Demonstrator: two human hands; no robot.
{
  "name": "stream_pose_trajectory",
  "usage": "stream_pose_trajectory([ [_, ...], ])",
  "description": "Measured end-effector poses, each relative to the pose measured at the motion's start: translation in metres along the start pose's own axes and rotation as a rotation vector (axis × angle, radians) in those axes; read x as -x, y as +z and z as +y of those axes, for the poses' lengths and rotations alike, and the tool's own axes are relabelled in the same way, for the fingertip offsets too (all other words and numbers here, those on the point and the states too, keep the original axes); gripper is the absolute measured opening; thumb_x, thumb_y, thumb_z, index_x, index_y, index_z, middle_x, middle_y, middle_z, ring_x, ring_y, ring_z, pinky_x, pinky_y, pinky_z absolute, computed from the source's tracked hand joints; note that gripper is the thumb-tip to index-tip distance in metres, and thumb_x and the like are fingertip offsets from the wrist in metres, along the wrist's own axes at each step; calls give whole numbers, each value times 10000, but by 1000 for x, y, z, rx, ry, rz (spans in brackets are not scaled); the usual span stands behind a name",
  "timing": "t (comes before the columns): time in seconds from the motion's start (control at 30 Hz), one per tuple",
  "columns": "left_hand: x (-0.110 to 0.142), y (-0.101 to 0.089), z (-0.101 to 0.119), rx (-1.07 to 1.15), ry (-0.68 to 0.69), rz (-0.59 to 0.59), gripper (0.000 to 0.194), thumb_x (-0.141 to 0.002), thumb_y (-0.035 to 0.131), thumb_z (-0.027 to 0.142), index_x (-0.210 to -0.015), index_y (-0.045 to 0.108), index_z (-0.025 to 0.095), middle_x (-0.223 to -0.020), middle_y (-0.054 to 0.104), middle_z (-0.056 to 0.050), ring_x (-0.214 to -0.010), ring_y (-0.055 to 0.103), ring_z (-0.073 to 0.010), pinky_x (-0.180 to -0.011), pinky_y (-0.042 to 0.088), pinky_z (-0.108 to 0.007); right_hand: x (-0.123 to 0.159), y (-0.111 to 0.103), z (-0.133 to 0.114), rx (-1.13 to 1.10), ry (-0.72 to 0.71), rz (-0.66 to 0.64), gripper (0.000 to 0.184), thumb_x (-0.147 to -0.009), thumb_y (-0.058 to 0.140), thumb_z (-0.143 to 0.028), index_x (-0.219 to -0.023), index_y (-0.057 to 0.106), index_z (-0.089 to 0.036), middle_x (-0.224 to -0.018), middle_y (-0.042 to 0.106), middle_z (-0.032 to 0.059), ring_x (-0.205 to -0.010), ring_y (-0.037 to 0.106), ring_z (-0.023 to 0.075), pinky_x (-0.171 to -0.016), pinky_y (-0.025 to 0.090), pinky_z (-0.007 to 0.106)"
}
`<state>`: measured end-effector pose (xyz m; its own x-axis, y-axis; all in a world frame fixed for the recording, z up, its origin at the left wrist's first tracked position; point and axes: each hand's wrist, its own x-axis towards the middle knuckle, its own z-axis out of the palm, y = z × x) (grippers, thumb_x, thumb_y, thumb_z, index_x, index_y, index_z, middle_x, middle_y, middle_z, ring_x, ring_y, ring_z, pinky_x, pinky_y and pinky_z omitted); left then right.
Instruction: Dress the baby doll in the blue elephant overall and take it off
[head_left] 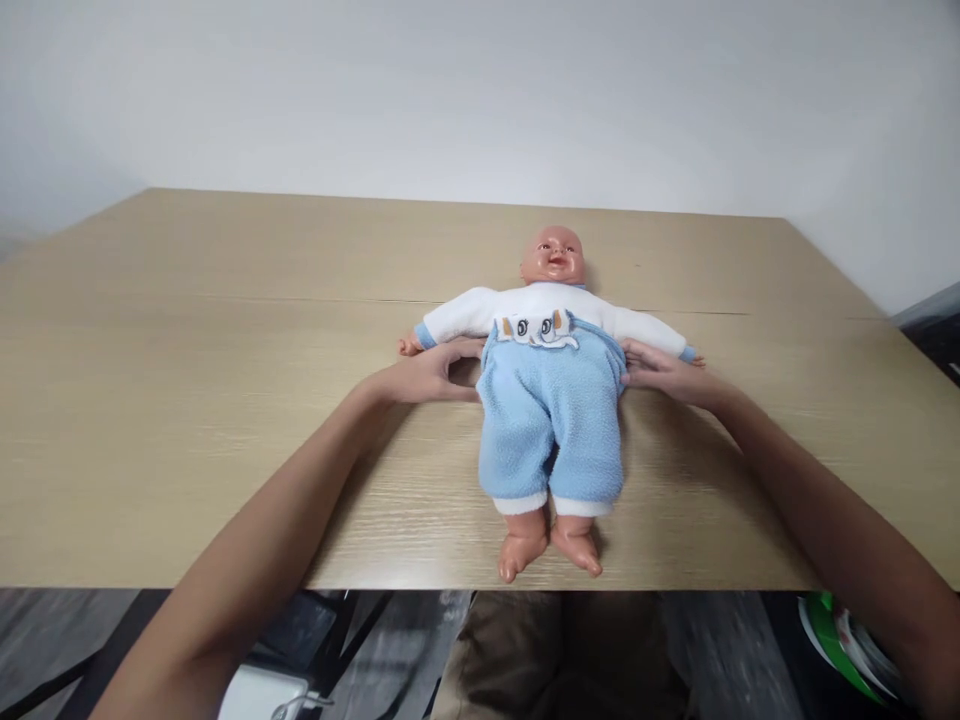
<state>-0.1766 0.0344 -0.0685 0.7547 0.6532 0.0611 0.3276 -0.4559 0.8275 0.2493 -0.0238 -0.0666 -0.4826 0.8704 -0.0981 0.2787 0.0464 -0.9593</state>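
A baby doll (551,400) lies on its back on the wooden table (225,420), head away from me and bare feet at the near edge. It wears a white fleece top and light blue fleece trousers (551,430) with an elephant patch at the chest. My left hand (431,372) grips the trousers' waist at the doll's left side as I see it, thumb and fingers closed on the fabric. On the other side my right hand (660,368) holds the waist in the same way. Both doll arms are spread out sideways.
The table runs to a white wall at the back. Under the near edge I see my brown-clad lap (555,650), a white object (262,695) on the floor at the left and a green and white thing (840,630) at the right.
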Motion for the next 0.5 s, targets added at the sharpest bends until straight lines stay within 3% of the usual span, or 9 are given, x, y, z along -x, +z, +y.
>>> stream_pose_trajectory([
  [0.13,-4,14,4,128,1,7,562,-820,975,505,-1273,830,205,-1360,797,-139,-1339,699,-364,-1240,490,-484,6,10,-4,226,-114,-9,548,-841,908,-467,-1317,734,-259,-1414,755,109,-1384,650,411,-1302,437,610],
  [0.23,-5,19,11,312,-7,27,499,-839,964,519,-1183,848,177,-1202,837,-139,-1231,744,-349,-1139,551,-455,4,22,-5,148,-131,61,506,-837,856,-392,-1308,730,-258,-1453,749,96,-1494,578,413,-1373,346,584],
  [0.33,-6,23,14,416,-47,98,382,-879,908,496,-1082,842,179,-1071,832,-106,-1123,747,-317,-1044,570,-421,1,34,-5,-128,-58,183,429,-752,792,-314,-1175,733,-271,-1248,799,51,-1405,633,376,-1308,447,526],
  [0.43,-9,32,13,558,-81,228,253,-817,866,404,-943,773,205,-936,758,-46,-974,696,-262,-941,565,-392,-3,47,-4,-339,-18,284,309,-747,645,-397,-1033,682,-286,-1022,786,50,-1200,705,368,-1081,610,548],
  [0.5,-13,42,13,679,-112,360,229,-766,832,366,-851,672,227,-831,653,-10,-828,613,-218,-812,538,-366,-4,55,-3,-393,12,328,248,-781,581,-468,-954,640,-300,-932,767,69,-1127,717,380,-966,642,563],
])
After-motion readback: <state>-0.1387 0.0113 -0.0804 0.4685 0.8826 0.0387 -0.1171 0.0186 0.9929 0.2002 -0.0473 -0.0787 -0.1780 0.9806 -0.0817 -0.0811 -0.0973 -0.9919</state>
